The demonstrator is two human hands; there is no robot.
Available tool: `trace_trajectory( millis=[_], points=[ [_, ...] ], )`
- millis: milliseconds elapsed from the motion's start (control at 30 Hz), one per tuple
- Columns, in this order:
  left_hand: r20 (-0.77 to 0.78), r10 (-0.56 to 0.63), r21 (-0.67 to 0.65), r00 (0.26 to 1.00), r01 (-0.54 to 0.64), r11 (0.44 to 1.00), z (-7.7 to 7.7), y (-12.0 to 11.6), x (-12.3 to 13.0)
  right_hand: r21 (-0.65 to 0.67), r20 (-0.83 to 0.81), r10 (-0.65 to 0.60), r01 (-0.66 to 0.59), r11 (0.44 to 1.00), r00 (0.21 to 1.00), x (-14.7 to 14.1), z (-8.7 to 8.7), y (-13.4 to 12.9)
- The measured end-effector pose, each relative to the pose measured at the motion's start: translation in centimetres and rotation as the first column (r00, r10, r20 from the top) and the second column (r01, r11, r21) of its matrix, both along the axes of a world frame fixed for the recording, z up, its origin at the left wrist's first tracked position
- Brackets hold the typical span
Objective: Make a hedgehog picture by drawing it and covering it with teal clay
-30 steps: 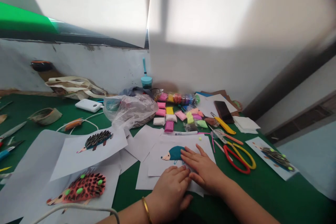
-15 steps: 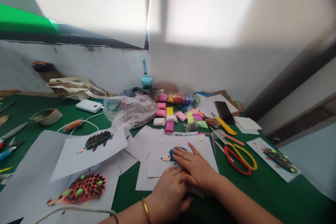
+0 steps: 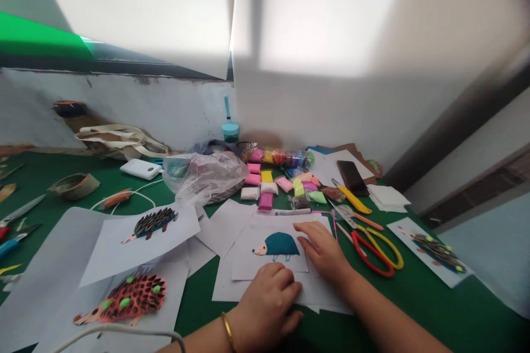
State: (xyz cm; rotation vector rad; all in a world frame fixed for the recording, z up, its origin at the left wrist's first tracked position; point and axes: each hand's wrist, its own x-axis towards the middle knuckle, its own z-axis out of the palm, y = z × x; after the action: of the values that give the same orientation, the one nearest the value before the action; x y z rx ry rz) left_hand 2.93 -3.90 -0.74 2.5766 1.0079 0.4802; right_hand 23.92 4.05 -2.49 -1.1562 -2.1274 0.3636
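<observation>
A small white sheet bears a hedgehog picture (image 3: 281, 245) with a teal body, a peach face and outlined legs. It lies on larger white paper (image 3: 226, 287). At the small sheet's lower edge rests my left hand (image 3: 269, 298), its fingers curled under and closed. The fingertips are hidden, so I cannot tell if it holds anything. My right hand (image 3: 323, 251) lies by the small sheet's right edge, fingers bent and thumb apart from them, with nothing seen in it. A pen (image 3: 292, 212) lies just beyond the paper.
Scissors (image 3: 379, 253) and a yellow cutter (image 3: 354, 199) lie to the right, near a phone (image 3: 352, 177). Coloured clay packets (image 3: 266, 202) and a plastic bag (image 3: 207, 174) stand behind. Finished hedgehog pictures (image 3: 132, 298) lie left; another card (image 3: 428, 251) is far right.
My right hand has lifted off the teal hedgehog and moved right, uncovering it. My hands, which were touching, are now apart. My left hand stays near the sheet's lower edge.
</observation>
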Motion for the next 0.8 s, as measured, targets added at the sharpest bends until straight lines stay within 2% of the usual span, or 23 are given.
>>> trace_trajectory(
  millis=[100, 200, 300, 367, 467, 600, 700, 800],
  points=[
    [0.007, 0.002, 0.079, 1.000, -0.003, 0.997, 0.0, 0.1, 0.1, -0.044, 0.012, -0.082, 0.082, 0.996, 0.997, 0.9, 0.8, 0.6],
    [-0.003, 0.021, 0.179, 1.000, -0.020, 0.984, 0.1, 0.2, 0.1, -0.027, 0.191, -0.195, 0.204, 0.979, 0.962, 2.4, 2.1, 2.0],
    [-0.013, 0.055, 0.216, 0.998, -0.051, 0.975, 0.8, 0.5, 0.0, 0.105, 0.385, -0.344, 0.330, 0.938, 0.856, 3.9, 3.1, 4.3],
    [-0.006, 0.101, 0.212, 0.995, -0.097, 0.972, 1.9, 0.9, -0.1, 0.204, 0.460, -0.443, 0.394, 0.896, 0.770, 4.6, 3.3, 6.1],
    [0.014, 0.169, 0.195, 0.985, -0.169, 0.966, 4.0, 2.1, -0.5, 0.214, 0.570, -0.483, 0.448, 0.868, 0.665, 4.9, 2.9, 8.5],
    [0.147, 0.294, 0.165, 0.944, -0.317, 0.934, 6.1, 4.1, -1.4, 0.188, 0.606, -0.468, 0.456, 0.870, 0.643, 4.6, 2.2, 10.4],
    [0.297, 0.393, 0.086, 0.870, -0.434, 0.897, 6.3, 5.3, -2.3, 0.194, 0.600, -0.475, 0.460, 0.867, 0.643, 4.7, 2.2, 10.6],
    [0.421, 0.474, -0.054, 0.774, -0.500, 0.864, 5.6, 6.0, -2.9, 0.211, 0.573, -0.506, 0.480, 0.851, 0.645, 4.9, 2.6, 10.1]
  ],
)
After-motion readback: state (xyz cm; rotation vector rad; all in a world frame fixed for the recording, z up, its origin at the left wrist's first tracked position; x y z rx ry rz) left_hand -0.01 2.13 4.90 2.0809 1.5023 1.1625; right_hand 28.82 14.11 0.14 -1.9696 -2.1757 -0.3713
